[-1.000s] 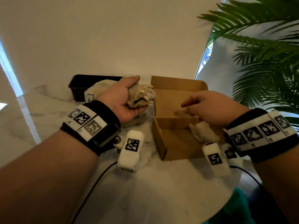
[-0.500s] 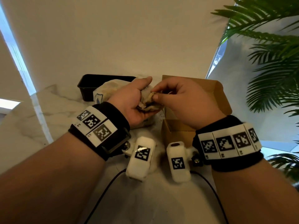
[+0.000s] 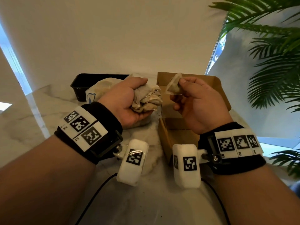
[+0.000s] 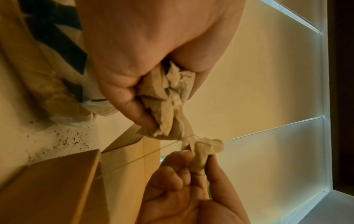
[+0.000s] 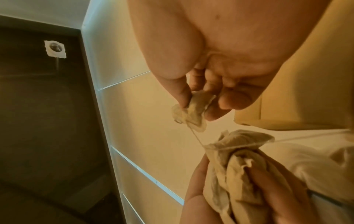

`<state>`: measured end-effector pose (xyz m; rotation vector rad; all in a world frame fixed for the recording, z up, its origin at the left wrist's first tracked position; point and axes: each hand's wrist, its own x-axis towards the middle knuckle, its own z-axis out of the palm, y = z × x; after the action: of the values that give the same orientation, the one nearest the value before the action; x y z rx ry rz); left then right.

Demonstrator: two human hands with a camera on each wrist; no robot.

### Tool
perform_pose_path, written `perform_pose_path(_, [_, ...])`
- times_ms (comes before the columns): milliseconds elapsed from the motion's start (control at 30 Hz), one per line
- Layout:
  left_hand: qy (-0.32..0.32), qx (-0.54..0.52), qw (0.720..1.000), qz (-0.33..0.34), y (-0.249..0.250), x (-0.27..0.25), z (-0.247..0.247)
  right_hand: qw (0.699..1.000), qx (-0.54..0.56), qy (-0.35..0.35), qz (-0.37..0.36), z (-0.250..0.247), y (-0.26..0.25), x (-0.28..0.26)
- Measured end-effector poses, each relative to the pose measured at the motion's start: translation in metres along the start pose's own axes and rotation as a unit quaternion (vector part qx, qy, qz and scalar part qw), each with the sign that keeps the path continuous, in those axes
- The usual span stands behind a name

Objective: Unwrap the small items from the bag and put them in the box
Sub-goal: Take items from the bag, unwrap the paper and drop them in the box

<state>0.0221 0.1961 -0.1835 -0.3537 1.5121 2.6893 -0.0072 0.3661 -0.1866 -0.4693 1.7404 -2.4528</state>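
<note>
My left hand (image 3: 129,101) grips a clump of crumpled beige tea bags (image 3: 146,99) above the table, also seen in the left wrist view as the clump (image 4: 164,103) and in the right wrist view as the clump (image 5: 239,163). My right hand (image 3: 193,101) pinches one single tea bag (image 3: 173,85) between thumb and fingers, held over the open cardboard box (image 3: 172,140). A thin string (image 5: 195,136) still joins the single tea bag (image 5: 193,112) to the clump. The plastic bag (image 3: 100,88) lies behind my left hand.
A black plastic tray (image 3: 82,85) stands at the back left of the white marble table (image 3: 146,200). Dark crumbs (image 4: 70,136) speckle the table beside the box. A palm plant (image 3: 272,54) hangs at the right. Cables run from both wrist cameras toward me.
My right hand came from the box to the clump, pinched one tea bag and pulled it away to the right. The left hand kept its hold on the clump.
</note>
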Motion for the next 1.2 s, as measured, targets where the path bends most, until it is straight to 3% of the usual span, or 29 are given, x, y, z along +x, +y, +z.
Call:
perform_pose_path(200, [0.004, -0.009, 1.0, 0.016, -0.001, 0.0, 0.0, 0.993, 0.095, -0.072, 0.024, 0.0, -0.003, -0.004])
perform_pose_path(367, [0.022, 0.006, 0.998, 0.054, -0.001, 0.002, 0.0, 0.991, 0.128, -0.035, 0.027, 0.003, -0.005, -0.004])
perform_pose_path(500, [0.033, 0.028, 0.989, 0.143, 0.001, 0.001, -0.004, 0.984, 0.176, -0.027, 0.02, 0.002, -0.009, -0.003])
perform_pose_path(667, [0.003, 0.12, 0.972, 0.2, 0.008, -0.004, -0.006, 0.975, 0.22, -0.028, 0.007, 0.012, -0.019, -0.001])
perform_pose_path(933, [-0.067, 0.302, 0.93, 0.2, 0.006, -0.013, -0.007, 0.955, 0.291, -0.051, 0.0, 0.042, -0.049, 0.014])
perform_pose_path(1067, [-0.103, 0.393, 0.897, 0.172, 0.007, -0.012, -0.01, 0.944, 0.324, -0.059, 0.01, 0.047, -0.047, 0.017])
perform_pose_path(1133, [-0.113, 0.439, 0.872, 0.184, 0.008, -0.012, -0.011, 0.94, 0.336, -0.054, 0.018, 0.043, -0.041, 0.018])
perform_pose_path(1200, [-0.103, 0.445, 0.867, 0.202, 0.006, -0.013, -0.01, 0.936, 0.347, -0.043, 0.033, 0.037, -0.034, 0.019])
